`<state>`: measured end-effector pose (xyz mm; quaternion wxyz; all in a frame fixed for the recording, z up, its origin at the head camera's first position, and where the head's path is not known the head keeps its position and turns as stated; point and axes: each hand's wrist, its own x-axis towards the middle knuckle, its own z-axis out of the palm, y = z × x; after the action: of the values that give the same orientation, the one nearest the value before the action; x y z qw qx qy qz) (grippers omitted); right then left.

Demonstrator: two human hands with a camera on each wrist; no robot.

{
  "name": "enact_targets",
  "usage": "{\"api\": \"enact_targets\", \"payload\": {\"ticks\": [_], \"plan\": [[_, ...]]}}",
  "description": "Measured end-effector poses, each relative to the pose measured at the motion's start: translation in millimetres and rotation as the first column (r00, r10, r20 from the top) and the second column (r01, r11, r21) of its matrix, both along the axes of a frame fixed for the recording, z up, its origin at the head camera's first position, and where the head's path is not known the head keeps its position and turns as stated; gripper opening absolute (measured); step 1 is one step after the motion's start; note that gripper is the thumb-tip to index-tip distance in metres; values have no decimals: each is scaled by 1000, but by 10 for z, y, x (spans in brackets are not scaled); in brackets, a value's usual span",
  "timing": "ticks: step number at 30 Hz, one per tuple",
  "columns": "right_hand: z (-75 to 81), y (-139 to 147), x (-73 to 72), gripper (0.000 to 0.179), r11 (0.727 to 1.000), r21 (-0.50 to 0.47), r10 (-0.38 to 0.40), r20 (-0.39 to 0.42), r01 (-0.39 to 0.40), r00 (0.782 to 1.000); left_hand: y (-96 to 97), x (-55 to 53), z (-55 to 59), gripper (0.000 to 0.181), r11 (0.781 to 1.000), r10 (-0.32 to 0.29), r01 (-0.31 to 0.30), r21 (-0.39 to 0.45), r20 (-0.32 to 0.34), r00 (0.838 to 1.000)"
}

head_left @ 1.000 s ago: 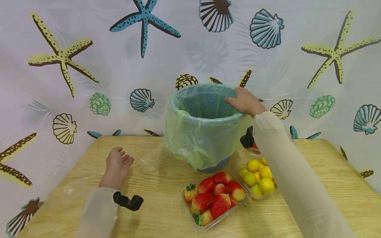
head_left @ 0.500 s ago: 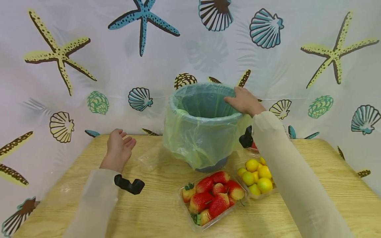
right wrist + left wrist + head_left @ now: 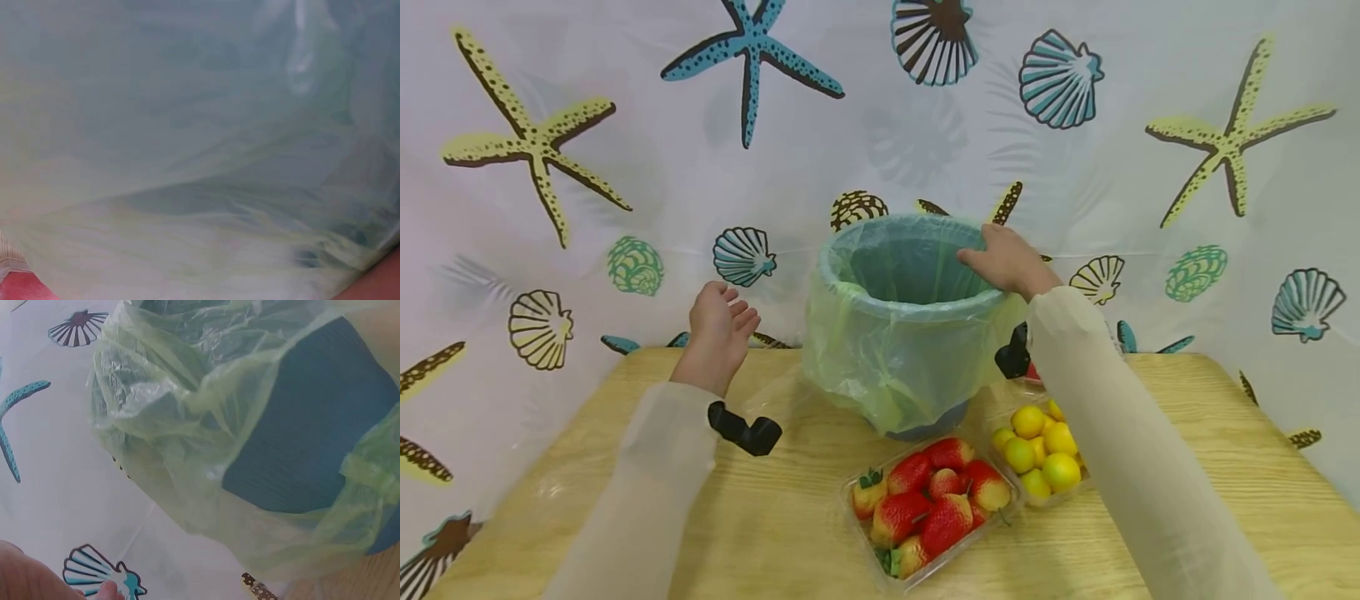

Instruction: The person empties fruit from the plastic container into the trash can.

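Note:
A blue trash bin (image 3: 917,312) stands at the table's back, lined with a thin yellow-green plastic bag (image 3: 887,362) folded over its rim. My right hand (image 3: 1006,260) grips the rim at its right side, thumb on the inner side; the other fingertips are mostly hidden. My left hand (image 3: 718,333) hovers left of the bin, apart from it, with fingers relaxed and nothing in them. In the left wrist view the bag (image 3: 181,431) hangs loosely around the bin (image 3: 319,419). The bag (image 3: 187,250) fills most of the right wrist view.
In front of the bin lies a clear plastic tray of strawberries (image 3: 925,508). Beside it, partly behind my right sleeve (image 3: 1120,417), sits a tray of small yellow fruit (image 3: 1037,450). A red item (image 3: 1033,373) peeks out behind the sleeve. A patterned curtain (image 3: 917,125) hangs behind.
My left hand has risen and moved right, closer to the bin. My right hand keeps its place on the rim. The view has shifted slightly.

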<state>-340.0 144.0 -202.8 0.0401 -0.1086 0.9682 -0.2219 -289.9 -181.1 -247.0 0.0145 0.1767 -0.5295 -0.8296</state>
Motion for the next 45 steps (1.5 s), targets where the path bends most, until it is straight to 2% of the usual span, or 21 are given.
{"api": "enact_targets", "payload": {"ticks": [5,8,11,14,16,19,20,23,25,28,31,32,33,36,38,40,43,45], "plan": [[-22,-24,-1,71,1000,-5,-7,-1,7,1000,97,-59,102,55,997,18,-20,-69,-26,999],[-27,-35,-6,71,1000,3,-14,-2,14,1000,162,-100,160,51,989,26,-32,-144,-48,998],[-21,-38,-8,71,1000,10,-16,0,16,1000,242,-137,202,39,964,43,-59,-258,-66,997],[-17,-40,-9,71,1000,9,-15,2,15,1000,315,-159,230,38,920,27,-55,-389,-77,997],[-18,-42,-10,70,1000,5,-15,3,15,1000,356,-169,250,45,867,-7,-39,-496,-90,996],[-24,-49,-13,70,1000,-1,-13,6,13,1000,413,-188,279,40,777,-52,-40,-629,-128,990],[-27,-49,-15,70,1000,-2,-11,9,11,1000,434,-201,287,35,748,-64,-48,-662,-144,988],[-23,-41,-15,71,1000,0,-9,8,9,1000,504,-240,312,36,686,-121,-38,-727,-165,979],[-14,-24,-14,70,1000,3,-12,4,12,1000,556,-266,336,48,620,-180,-12,-785,-157,971],[4,-1,-9,70,1000,6,-19,2,19,1000,620,-307,361,60,487,-282,21,-873,-134,950],[10,5,-5,70,1000,3,-18,6,18,1000,651,-343,368,63,330,-385,50,-943,-86,919],[8,2,-5,70,1000,3,-14,9,14,1000,656,-350,367,64,275,-418,58,-960,-65,906],[3,0,-6,70,1000,3,-13,10,13,1000,661,-360,368,64,229,-449,68,-971,-43,892],[-11,-15,-9,70,1000,2,-9,12,9,1000,686,-375,376,66,110,-531,101,-989,28,847],[-17,-21,-12,70,1000,3,-10,11,10,1000,715,-381,390,67,58,-565,117,-991,64,823],[-16,-22,-11,70,1000,4,-12,11,12,1000,740,-387,404,69,24,-579,137,-990,98,809],[-3,-16,-6,70,1000,14,-11,10,11,1000,765,-399,417,70,-19,-582,150,-989,133,802],[7,-9,-2,70,1000,17,-9,12,9,1000,774,-411,420,71,-34,-581,157,-987,148,801]]}}
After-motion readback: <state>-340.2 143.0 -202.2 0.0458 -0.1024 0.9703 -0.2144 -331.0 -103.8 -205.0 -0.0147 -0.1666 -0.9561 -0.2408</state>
